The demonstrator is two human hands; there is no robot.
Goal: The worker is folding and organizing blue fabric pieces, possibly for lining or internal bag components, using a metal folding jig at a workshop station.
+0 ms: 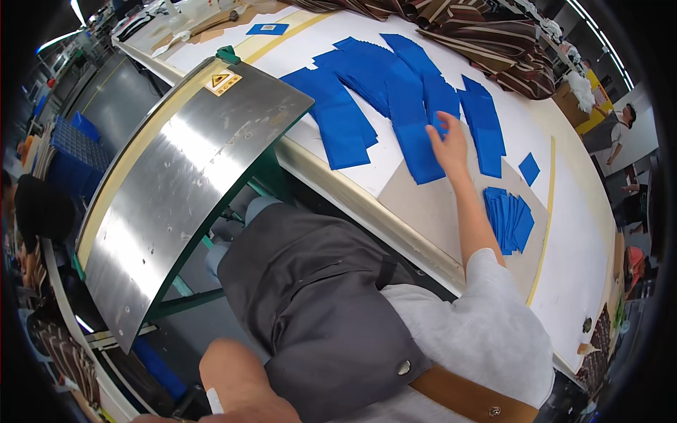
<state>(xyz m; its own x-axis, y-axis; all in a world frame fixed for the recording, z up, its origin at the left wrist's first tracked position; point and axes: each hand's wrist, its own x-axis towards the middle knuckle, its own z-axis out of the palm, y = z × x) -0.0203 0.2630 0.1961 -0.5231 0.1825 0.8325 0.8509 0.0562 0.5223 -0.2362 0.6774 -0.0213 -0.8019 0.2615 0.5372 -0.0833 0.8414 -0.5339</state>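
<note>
My right hand (450,145) reaches over the white-topped table, thumb and fingers apart, with nothing visible in it. It is by the right edge of a long blue fabric strip (417,151); whether it touches the strip I cannot tell. Overlapping blue pieces (370,70) fan out beyond it. A shorter blue stack (482,120) lies just right of the hand. Nearer to me, a fanned pile of narrow blue pieces (509,220) rests on a grey-beige board (437,211). Of my left arm (236,370) only a bent part shows at the lower edge; that hand is out of view.
A curved metal-topped stand (190,169) with a green frame is on my left, its corner close to the table's edge. Striped brown cloth (486,42) is heaped at the far side. A small blue piece (529,169) lies apart. Other people (620,130) are in the background.
</note>
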